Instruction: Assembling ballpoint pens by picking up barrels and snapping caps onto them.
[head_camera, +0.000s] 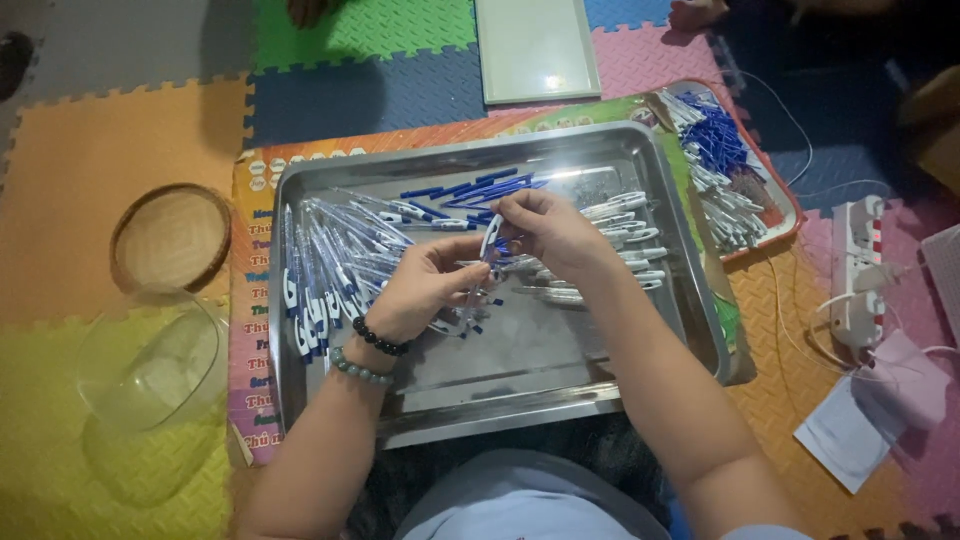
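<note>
Over a large steel tray (520, 375), my left hand (425, 285) grips a clear pen barrel (472, 298) upright. My right hand (550, 230) pinches a white pen cap (491, 237) at the barrel's top end. Both hands meet above the tray's middle. Beaded bracelets circle my left wrist. A row of assembled blue and white pens (325, 275) lies at the tray's left. Loose blue refills (470, 188) lie at the back, and white caps (625, 240) at the right.
A second tray (785, 205) at the right holds more pen parts. A round woven lid (170, 238) and a clear plastic jar (150, 365) lie at the left. A white power strip (860, 270) and pink face mask (905, 375) sit at the right. A white board (535, 48) lies behind.
</note>
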